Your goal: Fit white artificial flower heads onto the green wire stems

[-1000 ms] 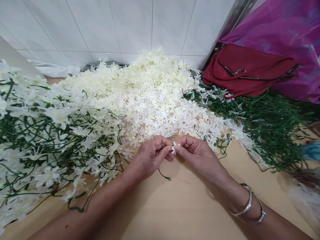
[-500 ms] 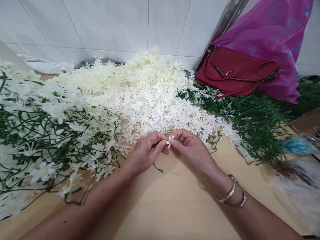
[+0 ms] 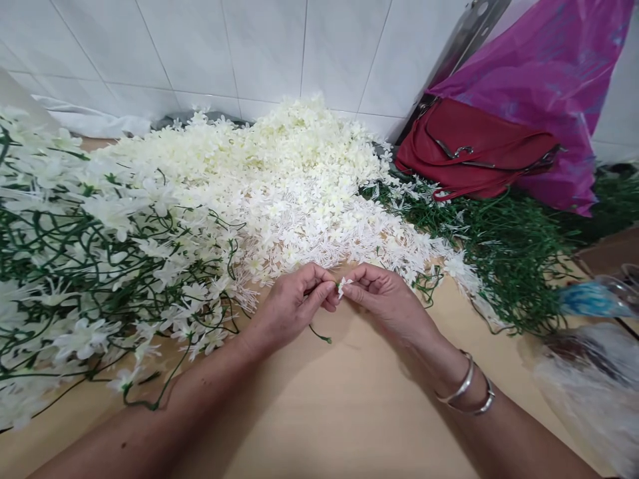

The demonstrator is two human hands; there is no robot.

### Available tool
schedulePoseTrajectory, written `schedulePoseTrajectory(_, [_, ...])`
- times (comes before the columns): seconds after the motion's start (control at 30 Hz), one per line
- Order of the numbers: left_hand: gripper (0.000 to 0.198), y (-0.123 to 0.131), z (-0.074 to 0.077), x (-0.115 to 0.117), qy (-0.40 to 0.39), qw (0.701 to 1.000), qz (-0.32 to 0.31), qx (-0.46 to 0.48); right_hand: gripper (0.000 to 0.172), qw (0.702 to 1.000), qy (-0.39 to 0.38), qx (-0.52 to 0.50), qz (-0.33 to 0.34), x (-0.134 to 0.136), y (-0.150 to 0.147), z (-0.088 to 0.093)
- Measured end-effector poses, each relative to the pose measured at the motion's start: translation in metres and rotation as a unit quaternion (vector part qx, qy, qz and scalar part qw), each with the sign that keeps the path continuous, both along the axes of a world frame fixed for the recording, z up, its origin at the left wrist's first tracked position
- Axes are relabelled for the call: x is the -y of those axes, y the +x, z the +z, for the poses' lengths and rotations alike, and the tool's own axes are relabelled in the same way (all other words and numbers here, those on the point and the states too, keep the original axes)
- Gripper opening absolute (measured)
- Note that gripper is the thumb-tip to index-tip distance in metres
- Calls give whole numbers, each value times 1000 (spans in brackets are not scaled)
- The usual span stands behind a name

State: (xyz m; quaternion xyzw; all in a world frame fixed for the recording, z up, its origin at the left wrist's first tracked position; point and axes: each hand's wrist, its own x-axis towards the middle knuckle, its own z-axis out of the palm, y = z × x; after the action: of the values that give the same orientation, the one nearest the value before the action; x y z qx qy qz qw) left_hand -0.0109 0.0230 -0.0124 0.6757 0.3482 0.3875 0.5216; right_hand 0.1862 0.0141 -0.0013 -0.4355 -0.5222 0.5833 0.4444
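Between my two hands, a small white artificial flower (image 3: 343,287) is pinched in the fingertips of my right hand (image 3: 377,293). My left hand (image 3: 302,296) is closed on a thin green artificial stem (image 3: 320,334), whose lower end hangs out below the fingers. Both sets of fingertips nearly meet, and the spot where stem and flower join is mostly hidden. Just beyond the hands spreads a heap of loose white artificial flowers (image 3: 309,179). Two silver bangles sit on my right wrist.
White flowers on green stems (image 3: 124,253) are piled at the left. Bare green stems (image 3: 519,246) lie at the right, below a red handbag (image 3: 479,146) and a purple plastic bag (image 3: 554,73). A clear plastic bag (image 3: 599,386) rests at the right edge. A tiled wall (image 3: 264,46) stands behind.
The white flower has turned and moved slightly right in my right fingertips, now showing more from the side. My left hand keeps its grip on the stem. The view has shifted slightly.
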Motion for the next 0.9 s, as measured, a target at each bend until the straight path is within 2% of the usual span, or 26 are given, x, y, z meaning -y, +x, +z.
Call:
schedulePoseTrajectory(0.33, [15,0,0,0,12,999,13,-32,14,999,10,51,4,2,-1,-4])
schedulePoseTrajectory(0.43, [15,0,0,-1,1,999,15,-31,18,999,9,53,-4,1,-4,-1])
schedulePoseTrajectory(0.6, [19,0,0,-1,-19,1000,12,18,28,1000,1,-4,-2,-5,2,6])
schedulePoseTrajectory(0.67, [20,-2,0,0,-8,999,28,27,27,999,34,7,-28,-7,9,10])
schedulePoseTrajectory(0.77, [18,-4,2,2,35,998,43,17,20,985,118,75,-99,-9,21,13])
schedulePoseTrajectory(0.9, [9,-5,6,7,125,989,35,-65,11,938,220,220,-155,-12,32,8])
